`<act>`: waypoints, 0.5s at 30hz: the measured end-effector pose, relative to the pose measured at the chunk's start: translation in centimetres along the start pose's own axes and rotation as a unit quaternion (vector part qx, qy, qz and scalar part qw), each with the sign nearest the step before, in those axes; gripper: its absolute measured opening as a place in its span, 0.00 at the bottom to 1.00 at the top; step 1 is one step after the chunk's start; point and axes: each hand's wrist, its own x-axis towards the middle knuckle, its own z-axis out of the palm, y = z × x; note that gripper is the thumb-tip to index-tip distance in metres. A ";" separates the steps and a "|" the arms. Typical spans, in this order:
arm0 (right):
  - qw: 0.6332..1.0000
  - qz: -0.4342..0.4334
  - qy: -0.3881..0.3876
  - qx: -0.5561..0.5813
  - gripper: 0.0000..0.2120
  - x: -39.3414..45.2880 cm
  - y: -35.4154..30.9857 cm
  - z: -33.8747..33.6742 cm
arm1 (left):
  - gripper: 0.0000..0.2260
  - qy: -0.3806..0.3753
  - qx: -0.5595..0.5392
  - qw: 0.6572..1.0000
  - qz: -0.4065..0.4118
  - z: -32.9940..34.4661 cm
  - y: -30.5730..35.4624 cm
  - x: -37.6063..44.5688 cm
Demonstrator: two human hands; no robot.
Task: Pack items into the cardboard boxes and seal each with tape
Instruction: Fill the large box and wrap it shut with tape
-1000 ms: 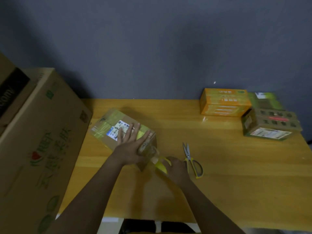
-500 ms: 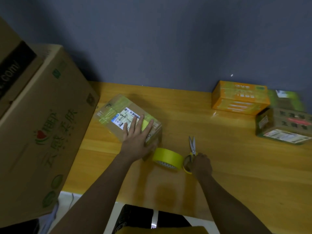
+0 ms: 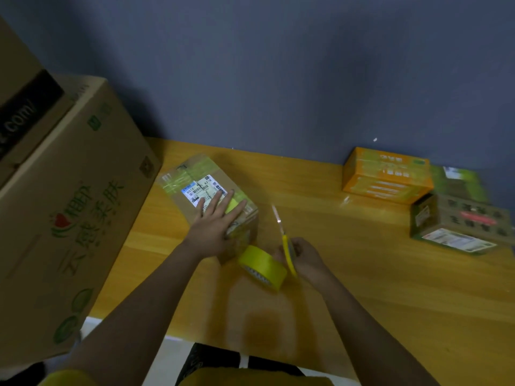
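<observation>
One flat left hand, glossy taped cardboard box

Both forearms bare from wrist up to the frame edge, no sleeves over them, no watch, rings or bands visible on the left hand or right hand. Yellow garment at 6 o'clock along the bottom edge, with a yellow sleeve edge showing at 7 o'clock by the left upper arm. Dark trousers or lap showing just above the yellow fabric at 6 o'clock; detail too dim to tell.
</observation>
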 end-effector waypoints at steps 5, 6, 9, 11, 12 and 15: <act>0.998 0.003 -0.054 -0.045 0.24 -2.5 2.2 2.4 | 0.46 0.006 0.068 0.998 0.006 -0.9 -1.0 0.6; 0.997 0.005 -0.055 -0.048 0.24 -2.9 2.7 2.7 | 0.49 0.029 0.100 0.995 -0.004 -1.0 -0.9 0.5; 0.995 0.016 -0.068 -0.070 0.23 -4.3 3.5 3.4 | 0.55 0.079 0.146 0.984 -0.069 -0.8 -0.3 -0.4; 0.994 0.019 -0.072 -0.075 0.22 -4.7 3.4 3.8 | 0.52 0.144 0.113 0.978 -0.101 0.2 0.3 -1.2; 0.994 0.017 -0.074 -0.073 0.22 -4.8 3.2 4.0 | 0.46 0.188 0.080 0.972 -0.112 0.7 0.9 -1.9; 0.994 0.024 -0.083 -0.070 0.20 -4.8 2.7 4.2 | 0.25 0.272 -0.072 0.938 -0.201 2.5 3.4 -4.5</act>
